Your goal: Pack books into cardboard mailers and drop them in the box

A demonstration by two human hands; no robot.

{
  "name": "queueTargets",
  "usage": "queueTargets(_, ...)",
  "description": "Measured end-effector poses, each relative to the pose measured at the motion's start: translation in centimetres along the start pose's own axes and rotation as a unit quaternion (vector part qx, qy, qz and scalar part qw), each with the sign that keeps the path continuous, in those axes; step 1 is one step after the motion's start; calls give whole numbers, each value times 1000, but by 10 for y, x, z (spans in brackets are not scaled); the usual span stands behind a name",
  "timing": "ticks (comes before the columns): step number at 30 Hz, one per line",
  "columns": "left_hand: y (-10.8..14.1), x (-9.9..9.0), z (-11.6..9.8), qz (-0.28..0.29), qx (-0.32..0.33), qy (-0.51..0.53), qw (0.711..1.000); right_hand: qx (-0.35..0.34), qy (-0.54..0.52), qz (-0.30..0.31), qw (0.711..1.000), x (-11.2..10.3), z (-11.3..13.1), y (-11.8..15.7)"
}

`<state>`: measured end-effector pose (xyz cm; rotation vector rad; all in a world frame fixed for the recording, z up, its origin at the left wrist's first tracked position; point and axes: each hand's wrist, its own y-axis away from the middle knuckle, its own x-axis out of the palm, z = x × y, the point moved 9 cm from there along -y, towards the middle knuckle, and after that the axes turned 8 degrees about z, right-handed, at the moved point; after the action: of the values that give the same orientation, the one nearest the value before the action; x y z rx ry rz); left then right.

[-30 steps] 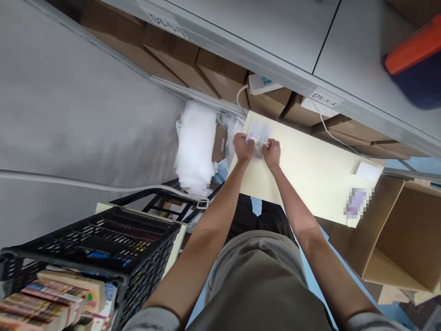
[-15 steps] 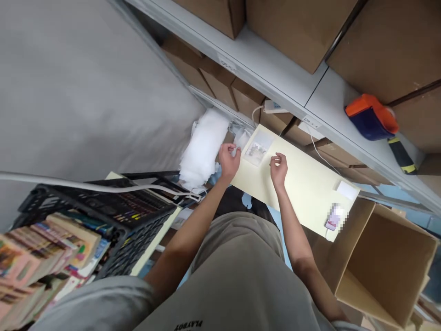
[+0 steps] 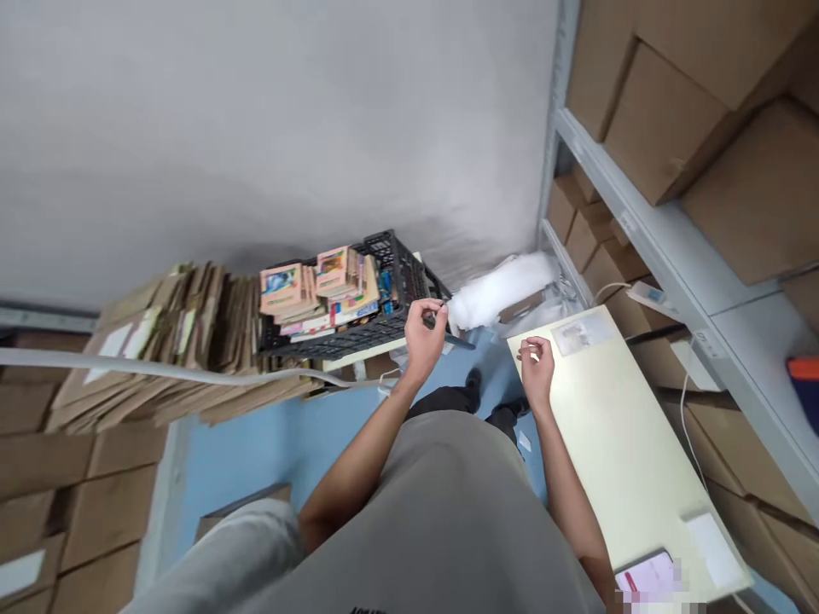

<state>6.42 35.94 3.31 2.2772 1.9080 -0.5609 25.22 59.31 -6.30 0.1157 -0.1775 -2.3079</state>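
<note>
My left hand is raised in front of me with thumb and fingers curled together; whether something small is between them cannot be made out. It is nearest to the black crate and the white plastic bundle. Over the near left edge of the pale yellow table, my right hand has its fingers curled in, and anything inside is hidden. A clear bag with small contents lies on the table beside it. The crate holds stacks of pink card-like packs and booklets.
Folded cardboard is stacked left of the crate. A phone and white box lie on the table. Shelves with brown boxes stand at the right, more boxes at the left. A white cable crosses the left.
The view has swung left, bringing the crate, folded cardboard and blue floor into sight. Both hands stay raised and curled; my right hand is now by the table's left end.
</note>
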Motion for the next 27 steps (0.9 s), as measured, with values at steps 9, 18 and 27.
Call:
queueTargets(9, 11, -79, 27, -76, -48, 116, 989, -62, 7, 91, 994, 118, 54, 42)
queueTargets(18, 34, -311, 91, -243, -3, 129, 962, -135, 47, 217, 966, 324, 91, 108)
queueTargets(27, 72, -520, 199, -395, -3, 153, 906, -165, 71, 382, 907, 561, 94, 208)
